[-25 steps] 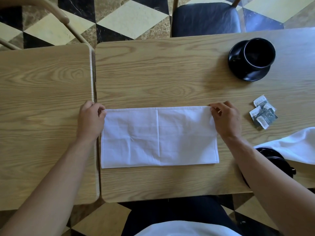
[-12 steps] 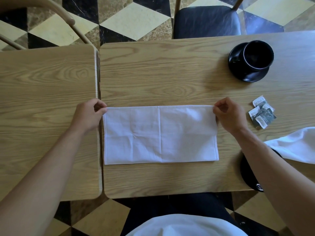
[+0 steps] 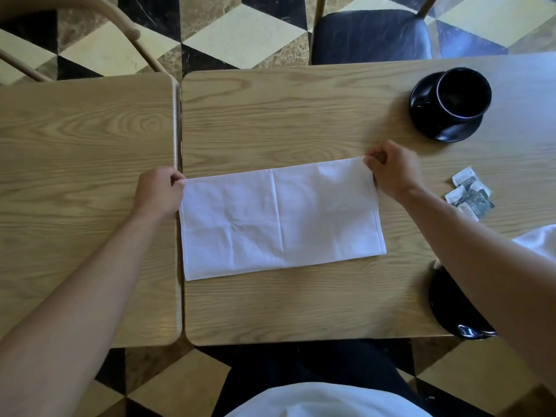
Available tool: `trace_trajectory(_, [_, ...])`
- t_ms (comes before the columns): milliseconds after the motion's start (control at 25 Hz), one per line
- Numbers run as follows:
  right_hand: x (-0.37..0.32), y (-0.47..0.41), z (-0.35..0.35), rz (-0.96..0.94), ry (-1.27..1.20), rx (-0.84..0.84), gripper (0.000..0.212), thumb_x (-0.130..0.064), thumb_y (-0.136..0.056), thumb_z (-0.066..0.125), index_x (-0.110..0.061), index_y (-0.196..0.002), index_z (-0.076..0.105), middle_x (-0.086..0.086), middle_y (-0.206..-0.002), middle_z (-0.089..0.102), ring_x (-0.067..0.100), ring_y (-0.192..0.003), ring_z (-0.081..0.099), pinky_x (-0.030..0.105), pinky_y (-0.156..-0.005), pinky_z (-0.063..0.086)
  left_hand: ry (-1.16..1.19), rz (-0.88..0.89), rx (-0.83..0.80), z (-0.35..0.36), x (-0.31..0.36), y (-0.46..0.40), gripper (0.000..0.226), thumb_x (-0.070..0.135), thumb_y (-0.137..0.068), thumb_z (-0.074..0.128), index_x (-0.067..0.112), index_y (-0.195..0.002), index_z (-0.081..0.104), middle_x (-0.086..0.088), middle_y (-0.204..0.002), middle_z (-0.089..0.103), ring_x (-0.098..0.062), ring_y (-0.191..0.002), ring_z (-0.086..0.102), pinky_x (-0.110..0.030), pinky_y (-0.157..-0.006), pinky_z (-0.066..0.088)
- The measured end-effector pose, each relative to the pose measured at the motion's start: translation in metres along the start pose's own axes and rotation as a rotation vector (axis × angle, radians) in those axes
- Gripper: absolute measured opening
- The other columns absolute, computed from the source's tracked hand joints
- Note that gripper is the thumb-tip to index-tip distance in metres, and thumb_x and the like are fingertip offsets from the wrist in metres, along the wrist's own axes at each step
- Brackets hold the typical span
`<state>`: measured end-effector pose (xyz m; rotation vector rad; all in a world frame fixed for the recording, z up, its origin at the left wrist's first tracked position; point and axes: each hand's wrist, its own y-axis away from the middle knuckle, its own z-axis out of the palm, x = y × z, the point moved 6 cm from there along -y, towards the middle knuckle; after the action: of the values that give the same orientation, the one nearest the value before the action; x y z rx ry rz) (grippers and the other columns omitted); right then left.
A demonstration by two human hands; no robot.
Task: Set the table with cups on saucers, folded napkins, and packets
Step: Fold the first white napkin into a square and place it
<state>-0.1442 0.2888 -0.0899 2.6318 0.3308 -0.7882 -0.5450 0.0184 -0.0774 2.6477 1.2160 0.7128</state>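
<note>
A white cloth napkin (image 3: 279, 221), folded to a wide rectangle, lies flat on the wooden table (image 3: 301, 121) in front of me. My left hand (image 3: 158, 191) pinches its far left corner. My right hand (image 3: 391, 170) pinches its far right corner, which sits slightly higher. A black cup (image 3: 463, 94) stands on a black saucer (image 3: 427, 121) at the far right. Several small packets (image 3: 471, 194) lie in a loose pile right of my right wrist. A second black saucer (image 3: 451, 308) is mostly hidden under my right forearm.
Another wooden table (image 3: 84, 191) butts against the left edge, with a narrow gap between them. A second white cloth (image 3: 538, 239) shows at the right edge. A dark padded chair (image 3: 370, 34) stands across the table, and a wooden chair frame (image 3: 126, 28) at top left.
Both hands keep their pinch on the napkin's far corners. The right corner has moved away from me, so the napkin now lies skewed. The view has shifted a little.
</note>
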Motion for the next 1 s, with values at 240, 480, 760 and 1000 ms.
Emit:
trace_trajectory(240, [-0.016,0.009,0.012,-0.033,0.207,0.116,0.030,-0.020,-0.088,0.059,-0.011,-0.116,0.066,0.019,-0.119,0.057,0.040,-0.113,0.051,0.046,-0.098,0.043,-0.192,0.098,0.200,0.008,0.019,0.030,0.034,0.008,-0.089,0.057,-0.001,-0.122,0.061,-0.026,-0.126,0.055,-0.047,-0.120,0.050,-0.054,-0.102,0.040])
trace_trajectory(480, [-0.098,0.085,0.102,-0.529,0.354,0.019,0.054,-0.040,-0.104,0.044,-0.019,-0.154,0.042,0.016,-0.164,0.030,0.041,-0.153,0.020,0.058,-0.124,0.012,-0.358,0.437,0.081,0.093,0.077,0.100,0.064,0.049,-0.103,0.036,0.016,-0.158,0.030,-0.022,-0.166,0.016,-0.042,-0.154,0.011,-0.061,-0.123,0.009])
trace_trajectory(760, [0.001,0.071,0.092,-0.423,0.584,-0.113,0.072,-0.063,-0.102,0.023,-0.027,-0.163,0.006,0.000,-0.172,-0.002,0.023,-0.158,-0.006,0.049,-0.127,0.003,-0.404,0.329,0.085,0.111,0.015,0.102,0.076,0.068,-0.099,0.022,0.026,-0.162,0.010,-0.016,-0.169,0.003,-0.038,-0.156,0.002,-0.058,-0.124,0.010])
trace_trajectory(1000, [-0.037,0.100,0.098,-0.411,0.516,-0.053,0.079,-0.057,-0.102,0.029,-0.007,-0.161,0.015,0.016,-0.170,0.006,0.035,-0.157,0.001,0.052,-0.126,0.001,-0.338,0.294,0.130,0.098,0.016,0.117,0.080,0.062,-0.101,0.022,0.012,-0.162,0.008,-0.022,-0.168,0.002,-0.038,-0.156,0.000,-0.060,-0.124,0.007])
